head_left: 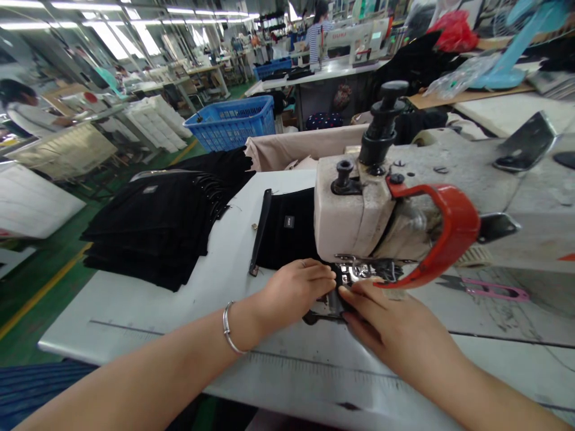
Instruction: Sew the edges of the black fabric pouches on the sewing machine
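On the desk (188,317), the sewing machine (350,209) stands at the right. One cloth piece (269,245) lies left of it and partly behind its head. Farther left there is a cloth pile (148,233). The left hand (291,290) and the right hand (399,317) are at the machine's near side. The snips (496,290) lie to the right. Behind the pile is a basket (242,123); at far right, a fan (516,48).

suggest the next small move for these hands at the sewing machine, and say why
Probably a gentle nudge to line up the black cloth at the presser foot: the left hand is at its near edge, the right hand has fingers close beside the foot, and the labelled part lies spread out leftward.
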The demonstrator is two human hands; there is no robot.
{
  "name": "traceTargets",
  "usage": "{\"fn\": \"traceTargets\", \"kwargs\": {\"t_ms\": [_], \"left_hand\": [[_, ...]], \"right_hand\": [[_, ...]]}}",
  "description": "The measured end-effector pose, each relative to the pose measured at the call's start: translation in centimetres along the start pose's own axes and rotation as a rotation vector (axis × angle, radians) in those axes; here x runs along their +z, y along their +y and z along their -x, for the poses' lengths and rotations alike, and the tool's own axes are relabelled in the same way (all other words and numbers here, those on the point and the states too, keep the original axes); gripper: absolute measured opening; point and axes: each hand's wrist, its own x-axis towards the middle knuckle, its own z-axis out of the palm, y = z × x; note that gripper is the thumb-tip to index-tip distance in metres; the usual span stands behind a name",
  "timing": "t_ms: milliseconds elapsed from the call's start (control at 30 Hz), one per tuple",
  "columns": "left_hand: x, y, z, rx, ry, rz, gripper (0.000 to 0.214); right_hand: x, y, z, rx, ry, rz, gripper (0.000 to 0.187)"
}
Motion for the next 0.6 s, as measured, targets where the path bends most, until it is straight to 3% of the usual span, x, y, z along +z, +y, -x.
{"fn": "traceTargets", "kwargs": {"t_ms": [267, 600], "left_hand": [[0.8, -2.3, -1.4, -0.064, 0.066, -0.025, 0.023], [0.9, -2.6, -1.4, -0.116, 0.07, -0.027, 0.023]], "right_hand": [[0.7, 0.4, -0.4, 0.078, -0.01, -0.018, 0.031], [1.1, 0.6, -0.3, 0.119, -0.02, -0.032, 0.03]]}}
